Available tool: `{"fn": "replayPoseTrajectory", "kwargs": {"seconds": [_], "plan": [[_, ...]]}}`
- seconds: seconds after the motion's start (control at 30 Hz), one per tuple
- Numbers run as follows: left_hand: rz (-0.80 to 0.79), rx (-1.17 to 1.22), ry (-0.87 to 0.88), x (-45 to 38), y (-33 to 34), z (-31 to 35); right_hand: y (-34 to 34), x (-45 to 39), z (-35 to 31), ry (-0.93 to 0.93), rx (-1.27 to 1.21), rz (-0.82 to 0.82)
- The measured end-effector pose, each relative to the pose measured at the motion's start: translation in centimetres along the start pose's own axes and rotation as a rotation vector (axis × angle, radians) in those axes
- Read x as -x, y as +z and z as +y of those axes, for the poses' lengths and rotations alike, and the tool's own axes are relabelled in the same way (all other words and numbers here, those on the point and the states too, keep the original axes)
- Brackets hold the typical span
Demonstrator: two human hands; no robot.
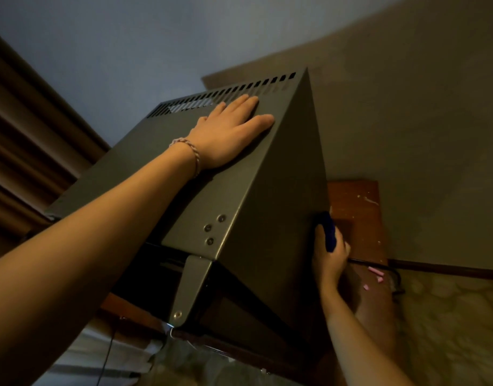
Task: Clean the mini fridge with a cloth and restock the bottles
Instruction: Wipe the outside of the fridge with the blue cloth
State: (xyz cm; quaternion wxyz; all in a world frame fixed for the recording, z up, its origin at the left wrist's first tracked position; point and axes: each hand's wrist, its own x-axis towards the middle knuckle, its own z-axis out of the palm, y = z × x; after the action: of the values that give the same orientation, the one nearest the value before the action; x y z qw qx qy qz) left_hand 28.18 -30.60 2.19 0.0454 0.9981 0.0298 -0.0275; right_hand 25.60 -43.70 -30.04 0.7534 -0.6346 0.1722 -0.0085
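Note:
The dark grey mini fridge (pixel 273 196) fills the middle of the head view, seen from above its top corner. My left hand (pixel 228 135) lies flat on its top panel, fingers straight, just below the row of vent slots. My right hand (pixel 330 257) grips a blue cloth (pixel 329 231) and holds it against the lower rear edge of the fridge's right side. No bottles are in view.
The fridge stands on a reddish wooden surface (pixel 354 199) beside a beige wall (pixel 421 135). A black cable (pixel 390 270) runs along the skirting at the right. Small pink scraps (pixel 376 273) lie near it. Brown curtains (pixel 25 140) hang at the left.

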Motion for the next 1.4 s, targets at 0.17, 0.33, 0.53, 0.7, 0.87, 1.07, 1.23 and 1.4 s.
{"fn": "replayPoseTrajectory", "kwargs": {"seconds": [0.17,0.33,0.53,0.7,0.87,1.07,1.23,1.4], "plan": [[-0.001,-0.002,0.005,0.1,0.0,0.0,-0.7,6.6,0.7,-0.043,-0.016,0.007],[0.002,-0.005,0.012,0.2,0.2,-0.1,-0.2,13.6,-3.0,-0.212,-0.105,0.124],[-0.001,-0.001,0.001,0.1,0.1,-0.2,1.5,15.5,-12.6,-0.572,-0.152,0.064],[-0.002,-0.003,0.01,-0.3,0.2,-0.6,3.4,10.1,-16.5,-0.722,-0.213,0.076],[-0.007,-0.012,-0.008,-0.3,0.3,-0.5,5.1,2.7,-16.9,-0.637,-0.243,0.075],[-0.023,0.003,-0.001,0.0,0.1,-0.2,5.5,-4.8,-14.5,-0.458,-0.204,-0.005],[-0.015,-0.006,0.01,0.0,0.1,-0.1,5.3,-9.9,-11.5,-0.346,-0.115,-0.03],[-0.014,-0.001,-0.003,-0.2,-0.1,-0.2,4.5,-12.6,-6.9,-0.226,-0.032,-0.068]]}}
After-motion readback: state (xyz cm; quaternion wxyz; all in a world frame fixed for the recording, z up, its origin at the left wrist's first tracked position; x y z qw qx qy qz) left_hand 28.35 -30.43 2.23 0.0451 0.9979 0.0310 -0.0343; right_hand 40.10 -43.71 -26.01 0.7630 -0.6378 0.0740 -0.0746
